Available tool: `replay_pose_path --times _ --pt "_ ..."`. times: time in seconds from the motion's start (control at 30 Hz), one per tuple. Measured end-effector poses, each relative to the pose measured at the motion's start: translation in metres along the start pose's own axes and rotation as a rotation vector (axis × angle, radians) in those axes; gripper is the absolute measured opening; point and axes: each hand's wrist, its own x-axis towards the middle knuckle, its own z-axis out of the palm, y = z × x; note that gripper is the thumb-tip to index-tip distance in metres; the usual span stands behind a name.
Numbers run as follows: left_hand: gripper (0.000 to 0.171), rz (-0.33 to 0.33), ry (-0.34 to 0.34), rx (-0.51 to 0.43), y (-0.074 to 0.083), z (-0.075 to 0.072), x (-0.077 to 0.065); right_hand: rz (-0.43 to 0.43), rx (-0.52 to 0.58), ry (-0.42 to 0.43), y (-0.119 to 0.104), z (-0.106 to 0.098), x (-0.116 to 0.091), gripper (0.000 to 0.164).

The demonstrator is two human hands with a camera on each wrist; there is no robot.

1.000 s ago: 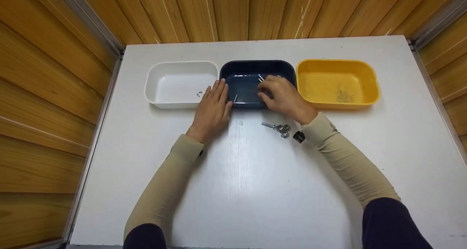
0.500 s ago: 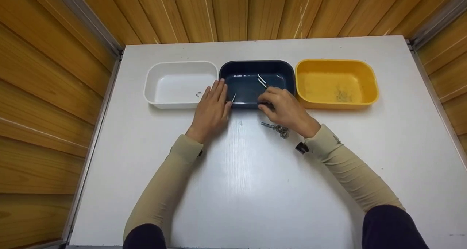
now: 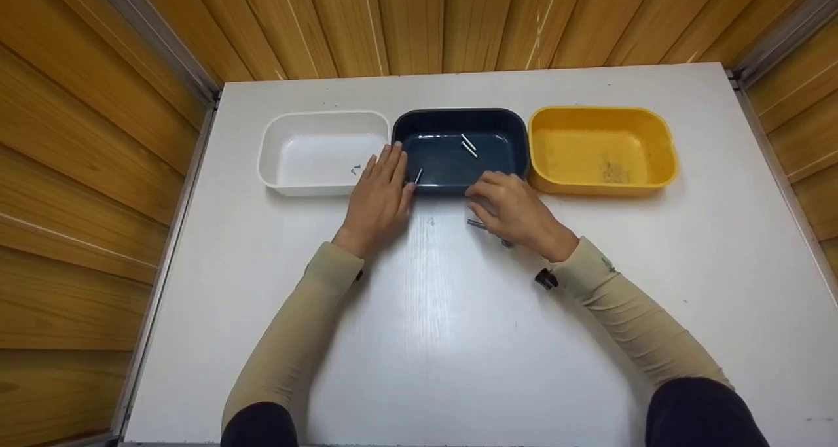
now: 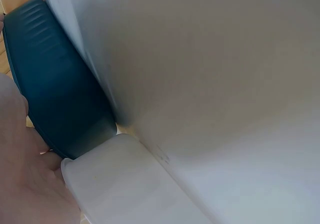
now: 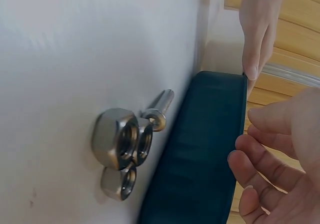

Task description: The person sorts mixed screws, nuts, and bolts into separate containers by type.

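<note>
My left hand rests with straight fingers across the adjoining rims of a white bin and a dark blue bin. At the blue bin's front right rim is my right hand, fingers loosely bent and holding nothing in the right wrist view. Two silver screws lie inside the blue bin, and another screw is beside my left thumb. Below the right hand, a bolt and three hex nuts lie on the white table; the hand partly hides them in the head view.
A yellow bin stands to the right of the blue one, with small pale bits inside. Tiny screws lie in the white bin. Wood-panelled walls enclose the table at the back and sides.
My right hand has drawn back from inside the blue bin to its front rim, leaving two screws there, and now covers most of the nuts. The left hand has stayed put.
</note>
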Motion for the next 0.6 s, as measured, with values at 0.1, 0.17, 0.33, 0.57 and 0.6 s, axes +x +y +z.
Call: replay_pose_path --times 0.1,0.17,0.33,0.57,0.6 --pt "0.062 0.001 0.008 -0.008 0.001 0.0 0.0 0.004 0.003 -0.004 0.001 0.002 -0.004 0.018" --pt "0.061 0.004 0.019 -0.014 0.001 0.0 0.0 0.002 0.007 -0.007 0.001 0.003 -0.006 0.018" --pt "0.06 0.009 0.038 -0.015 0.001 0.0 0.0 -0.019 0.007 -0.01 0.003 0.008 -0.009 0.017" --pt "0.061 0.017 0.037 0.003 0.001 0.0 0.0 -0.019 0.007 -0.029 0.006 0.013 -0.014 0.019" --pt "0.061 0.013 0.032 0.001 0.001 0.0 0.0 -0.02 0.007 -0.033 0.006 0.014 -0.014 0.019"
